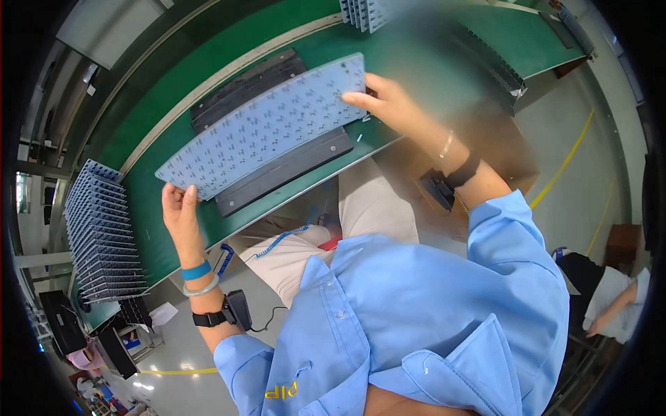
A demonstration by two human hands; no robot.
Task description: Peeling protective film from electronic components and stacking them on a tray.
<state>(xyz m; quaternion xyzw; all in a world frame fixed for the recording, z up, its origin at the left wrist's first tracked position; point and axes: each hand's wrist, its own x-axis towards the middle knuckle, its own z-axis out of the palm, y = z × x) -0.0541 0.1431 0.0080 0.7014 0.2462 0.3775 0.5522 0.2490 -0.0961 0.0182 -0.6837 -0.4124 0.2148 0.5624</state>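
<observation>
A long, pale blue-grey circuit board [267, 128], speckled with small dark marks in rows, spans the space between my hands. My left hand [182, 215] grips its lower left corner, thumb on the near edge. At the opposite end, my right hand [388, 104] is closed on the right edge, with the thumb lying over the board's face. Beneath the board, two black bars, a far one [243, 87] and a near one [288, 173], sit on the green bench top [149, 222]. The board covers the gap between them, so I cannot tell whether it touches them.
Many similar panels stand in a rack [104, 232] at the left. Another rack part [362, 14] shows at the far edge. Small white pieces [359, 138] lie by the near bar. A blue coiled cord [281, 239] hangs near my lap. Another person [617, 298] is at the right.
</observation>
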